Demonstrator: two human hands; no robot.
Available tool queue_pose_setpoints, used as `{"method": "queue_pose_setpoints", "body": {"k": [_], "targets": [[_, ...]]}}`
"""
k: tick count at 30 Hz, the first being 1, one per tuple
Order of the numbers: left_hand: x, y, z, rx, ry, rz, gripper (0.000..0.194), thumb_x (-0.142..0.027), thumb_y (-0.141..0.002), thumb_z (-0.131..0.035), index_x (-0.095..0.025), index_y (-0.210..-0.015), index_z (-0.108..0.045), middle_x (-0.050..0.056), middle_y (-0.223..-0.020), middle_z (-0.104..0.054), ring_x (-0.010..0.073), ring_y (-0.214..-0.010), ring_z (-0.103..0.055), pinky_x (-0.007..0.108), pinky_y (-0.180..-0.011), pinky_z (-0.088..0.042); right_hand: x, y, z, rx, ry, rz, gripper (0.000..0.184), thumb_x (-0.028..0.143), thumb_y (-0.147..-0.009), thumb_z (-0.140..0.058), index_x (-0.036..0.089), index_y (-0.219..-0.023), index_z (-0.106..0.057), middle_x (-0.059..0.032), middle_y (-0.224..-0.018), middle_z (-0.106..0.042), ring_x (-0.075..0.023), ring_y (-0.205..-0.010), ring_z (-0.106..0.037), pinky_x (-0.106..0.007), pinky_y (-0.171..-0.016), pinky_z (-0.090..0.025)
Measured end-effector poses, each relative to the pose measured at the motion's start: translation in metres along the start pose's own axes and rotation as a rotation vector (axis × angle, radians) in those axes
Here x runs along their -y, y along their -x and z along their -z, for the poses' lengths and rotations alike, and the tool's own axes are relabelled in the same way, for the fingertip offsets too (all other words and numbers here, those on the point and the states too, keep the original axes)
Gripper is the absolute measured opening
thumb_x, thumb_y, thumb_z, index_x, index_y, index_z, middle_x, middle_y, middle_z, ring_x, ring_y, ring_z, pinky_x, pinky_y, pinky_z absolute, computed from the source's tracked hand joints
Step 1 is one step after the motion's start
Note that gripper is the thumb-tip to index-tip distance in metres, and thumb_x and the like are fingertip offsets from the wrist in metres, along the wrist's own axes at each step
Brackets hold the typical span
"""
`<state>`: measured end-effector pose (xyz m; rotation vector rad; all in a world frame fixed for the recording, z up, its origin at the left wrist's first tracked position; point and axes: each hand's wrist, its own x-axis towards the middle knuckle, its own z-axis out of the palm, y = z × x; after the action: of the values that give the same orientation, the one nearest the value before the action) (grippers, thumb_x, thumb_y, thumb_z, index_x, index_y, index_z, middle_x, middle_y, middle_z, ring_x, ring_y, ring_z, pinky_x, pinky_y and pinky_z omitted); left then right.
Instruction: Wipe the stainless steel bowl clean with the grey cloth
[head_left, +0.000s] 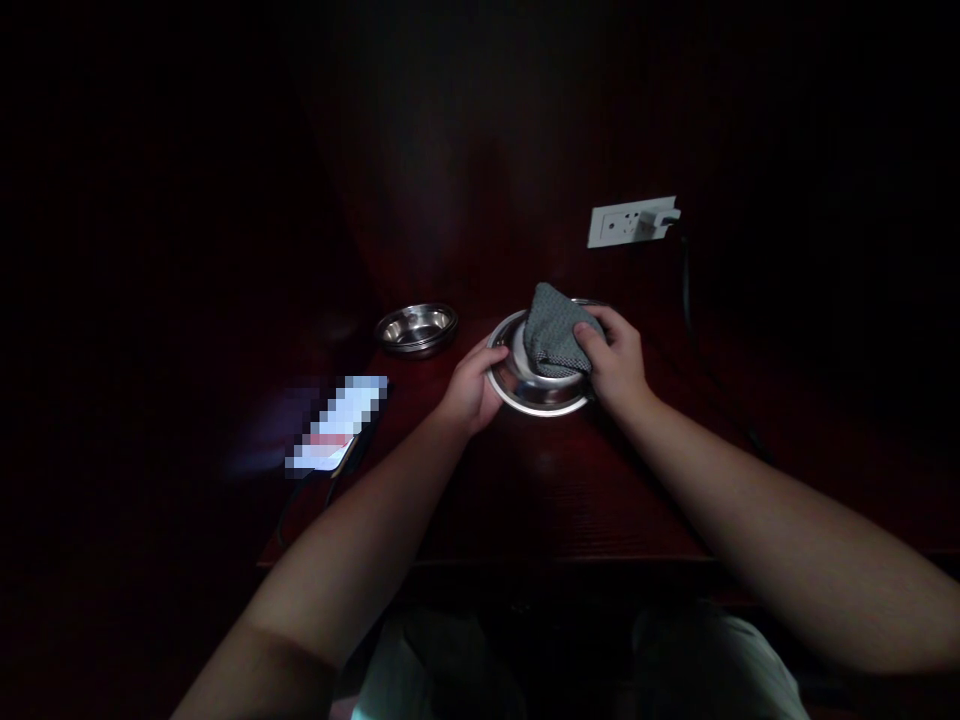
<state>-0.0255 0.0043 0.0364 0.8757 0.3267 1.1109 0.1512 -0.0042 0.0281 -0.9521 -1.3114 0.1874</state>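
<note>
left grip — holding metal bowl | right grip — pinching gray cloth against it

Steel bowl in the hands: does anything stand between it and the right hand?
Yes: the grey cloth, lying against the steel bowl, comes between it and the thumb of the right hand. That hand's other fingers are partly hidden, so their contact is unclear.

one dim head view faces forward and down, seemingly near the hands.
</note>
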Motion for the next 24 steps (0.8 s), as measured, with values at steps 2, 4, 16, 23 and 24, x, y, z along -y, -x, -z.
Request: {"method": "queue_pose_setpoints", "body": {"k": [2, 4, 16, 23, 24], "targets": [[0.0, 0.002, 0.0, 0.02, -0.016, 0.0, 0.041, -0.016, -0.074, -0.06, -0.018, -0.115, -0.061, 0.009, -0.109, -0.069, 0.0246, -0.108, -0.062, 0.042, -0.1, -0.044, -0.001, -0.002, 0.001, -0.016, -0.01, -0.001, 0.023, 0.04, -0.077, -0.061, 0.021, -0.089, -0.065, -0.0046, -0.089, -0.066, -0.0231, -0.083, -0.061, -0.041, -0.079, -0.048], [0.002, 0.003, -0.001, -0.018, -0.06, 0.022, 0.039, -0.02, -0.077, -0.061, -0.021, -0.116, -0.06, 0.008, -0.107, -0.069, 0.0236, -0.104, -0.064, 0.043, -0.098, -0.046, -0.002, -0.003, 0.003, -0.036, -0.005, -0.004, 0.023, 0.04, -0.077, -0.061, 0.021, -0.089, -0.065, -0.0048, -0.089, -0.066, -0.0238, -0.086, -0.061, -0.042, -0.081, -0.048], [0.01, -0.002, 0.0, -0.214, -0.091, 0.027, 0.029, -0.029, -0.08, -0.062, -0.017, -0.107, -0.061, 0.007, -0.095, -0.071, 0.0215, -0.093, -0.067, 0.04, -0.091, -0.05, -0.008, -0.001, -0.002, 0.124, -0.005, -0.082, 0.028, 0.045, -0.081, -0.055, 0.022, -0.095, -0.063, -0.003, -0.092, -0.066, -0.0226, -0.086, -0.06, -0.041, -0.082, -0.046], [0.011, -0.006, 0.005, -0.199, -0.074, 0.009, 0.024, -0.025, -0.075, -0.063, -0.014, -0.097, -0.064, 0.008, -0.094, -0.072, 0.0211, -0.098, -0.066, 0.037, -0.096, -0.045, -0.001, 0.001, 0.0, 0.249, -0.057, -0.141, 0.024, 0.043, -0.081, -0.056, 0.023, -0.094, -0.062, -0.002, -0.088, -0.064, -0.0226, -0.083, -0.06, -0.038, -0.078, -0.046], [0.011, -0.005, 0.006, -0.207, -0.077, 0.011, 0.023, -0.024, -0.074, -0.063, -0.014, -0.095, -0.065, 0.007, -0.093, -0.072, 0.0208, -0.097, -0.066, 0.036, -0.096, -0.045, 0.0, 0.001, 0.001, 0.257, -0.063, -0.144, 0.024, 0.042, -0.08, -0.057, 0.023, -0.094, -0.063, -0.0019, -0.087, -0.064, -0.0226, -0.082, -0.06, -0.038, -0.077, -0.046]]}}
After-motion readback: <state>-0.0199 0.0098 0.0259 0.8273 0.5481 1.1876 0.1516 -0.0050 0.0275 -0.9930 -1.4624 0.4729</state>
